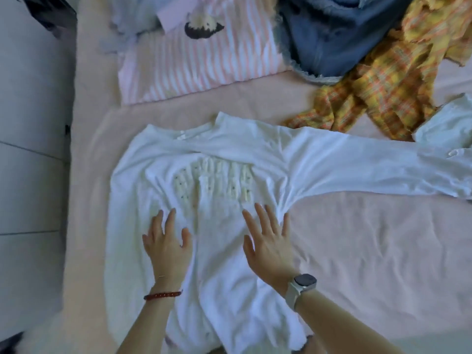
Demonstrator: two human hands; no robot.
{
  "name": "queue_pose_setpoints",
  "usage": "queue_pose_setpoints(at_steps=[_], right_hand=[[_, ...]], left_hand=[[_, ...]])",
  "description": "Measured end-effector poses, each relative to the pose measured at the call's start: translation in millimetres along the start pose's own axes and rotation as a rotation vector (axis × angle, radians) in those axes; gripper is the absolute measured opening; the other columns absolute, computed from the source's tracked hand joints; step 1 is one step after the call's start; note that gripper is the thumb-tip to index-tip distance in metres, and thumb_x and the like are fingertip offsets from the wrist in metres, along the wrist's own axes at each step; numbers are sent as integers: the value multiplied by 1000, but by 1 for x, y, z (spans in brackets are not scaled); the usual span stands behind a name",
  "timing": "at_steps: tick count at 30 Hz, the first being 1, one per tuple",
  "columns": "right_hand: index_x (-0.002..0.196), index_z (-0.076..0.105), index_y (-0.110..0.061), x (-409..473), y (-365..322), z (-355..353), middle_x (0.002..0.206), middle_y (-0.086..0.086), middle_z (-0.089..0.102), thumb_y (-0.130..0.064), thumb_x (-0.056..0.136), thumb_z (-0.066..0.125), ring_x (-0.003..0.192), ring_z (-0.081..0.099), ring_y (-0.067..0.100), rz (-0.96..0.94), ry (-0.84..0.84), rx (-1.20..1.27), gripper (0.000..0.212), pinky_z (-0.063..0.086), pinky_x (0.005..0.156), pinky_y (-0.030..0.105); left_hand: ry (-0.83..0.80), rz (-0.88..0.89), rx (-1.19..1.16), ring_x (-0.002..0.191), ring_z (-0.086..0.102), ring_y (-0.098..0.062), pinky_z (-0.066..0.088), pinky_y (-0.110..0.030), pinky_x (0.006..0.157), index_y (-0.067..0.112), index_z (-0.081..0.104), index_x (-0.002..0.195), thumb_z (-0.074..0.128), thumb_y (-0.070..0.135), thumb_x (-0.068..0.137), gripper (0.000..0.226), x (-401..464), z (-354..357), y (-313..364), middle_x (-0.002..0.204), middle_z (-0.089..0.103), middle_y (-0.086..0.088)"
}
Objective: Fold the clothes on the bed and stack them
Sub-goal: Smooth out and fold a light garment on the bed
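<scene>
- A white long-sleeved cotton shirt (204, 159) lies spread flat on the pale pink bed sheet (370, 238), one sleeve stretched out to the right.
- The left hand (167, 245) and the right hand (268, 241) rest palm-down on its body, fingers straight and spread, gripping nothing.

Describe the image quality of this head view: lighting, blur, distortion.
Head view: soft, flat light without hard shadows; the white long-sleeved shirt is nearly washed out, its lettering faint; the denim shorts at the top are blurred; the bed edge bows from wide-angle distortion.
</scene>
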State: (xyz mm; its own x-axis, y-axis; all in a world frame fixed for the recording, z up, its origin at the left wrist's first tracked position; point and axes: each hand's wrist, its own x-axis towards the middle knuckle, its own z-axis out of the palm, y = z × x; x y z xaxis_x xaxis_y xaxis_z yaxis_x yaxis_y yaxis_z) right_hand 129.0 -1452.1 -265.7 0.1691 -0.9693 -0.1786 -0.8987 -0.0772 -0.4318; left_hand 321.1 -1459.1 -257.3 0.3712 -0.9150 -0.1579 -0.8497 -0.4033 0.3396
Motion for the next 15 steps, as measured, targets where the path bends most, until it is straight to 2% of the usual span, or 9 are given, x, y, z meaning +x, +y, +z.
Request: queue_pose_setpoints(at_steps=[2, 5, 6, 7, 8, 9, 10, 12, 15], right_hand=[[126, 57, -11, -9, -53, 24, 131, 17, 54, -18, 75, 72, 123, 49, 38, -39, -56, 39, 54, 33, 96, 66], [131, 52, -9, -18, -129, 68, 137, 18, 48, -14, 82, 63, 129, 40, 39, -114, -136, 83, 50, 22, 104, 62], [132, 51, -9, -20, -152, 82, 138, 18, 46, -14, 83, 61, 131, 39, 38, -142, -163, 87, 50, 21, 106, 60], [134, 48, -10, -22, -172, 97, 140, 18, 44, -14, 85, 59, 133, 36, 37, -169, -189, 82, 50, 18, 108, 58], [138, 43, -12, -24, -190, 110, 145, 16, 38, -17, 89, 54, 138, 29, 34, -190, -224, 70, 51, 11, 112, 53], [142, 35, -15, -26, -204, 123, 150, 12, 29, -20, 92, 47, 142, 19, 29, -207, -259, 54, 52, 2, 114, 47], [145, 29, -18, -28, -215, 135, 153, 9, 22, -23, 95, 41, 144, 11, 26, -217, -289, 34, 52, -6, 114, 42], [147, 23, -21, -30, -231, 152, 155, 6, 16, -26, 96, 36, 145, 5, 23, -212, -316, -3, 52, -10, 114, 37], [144, 30, -18, -29, -251, 160, 153, 10, 23, -23, 95, 41, 143, 13, 26, -187, -309, -12, 51, 5, 116, 41]], left_hand=[[22, -180, 11, 133, 32, -38, 25, -53, 104, 6, 45, 136, 52, 26, 88, 52, -2, -30, -74, 144, 35, -22], [-185, -558, 4, 140, 16, -32, 17, -51, 111, 14, 20, 147, 58, 41, 87, 76, -7, -53, -175, 153, 18, -14], [-287, -632, -37, 138, 22, -32, 21, -48, 111, 11, 22, 146, 61, 42, 85, 79, -9, -53, -202, 151, 23, -15], [-388, -624, -120, 131, 36, -32, 30, -44, 107, 6, 35, 140, 63, 39, 85, 69, -12, -50, -224, 142, 39, -18], [-457, -556, -200, 115, 51, -32, 41, -38, 96, 1, 52, 124, 62, 31, 87, 49, -15, -46, -239, 122, 56, -19], [-487, -483, -238, 97, 59, -31, 44, -32, 81, -1, 60, 104, 59, 24, 89, 29, -19, -43, -251, 98, 64, -15], [-478, -444, -283, 84, 58, -29, 40, -29, 70, 1, 60, 92, 54, 20, 92, 20, -23, -42, -261, 81, 60, -9], [-385, -515, -476, 79, 50, -23, 37, -30, 69, 2, 57, 93, 48, 16, 95, 17, -24, -46, -279, 76, 51, -4], [-3, -604, -622, 74, 45, -22, 36, -33, 67, 4, 51, 89, 46, 13, 95, 12, -7, -69, -321, 75, 48, -4]])
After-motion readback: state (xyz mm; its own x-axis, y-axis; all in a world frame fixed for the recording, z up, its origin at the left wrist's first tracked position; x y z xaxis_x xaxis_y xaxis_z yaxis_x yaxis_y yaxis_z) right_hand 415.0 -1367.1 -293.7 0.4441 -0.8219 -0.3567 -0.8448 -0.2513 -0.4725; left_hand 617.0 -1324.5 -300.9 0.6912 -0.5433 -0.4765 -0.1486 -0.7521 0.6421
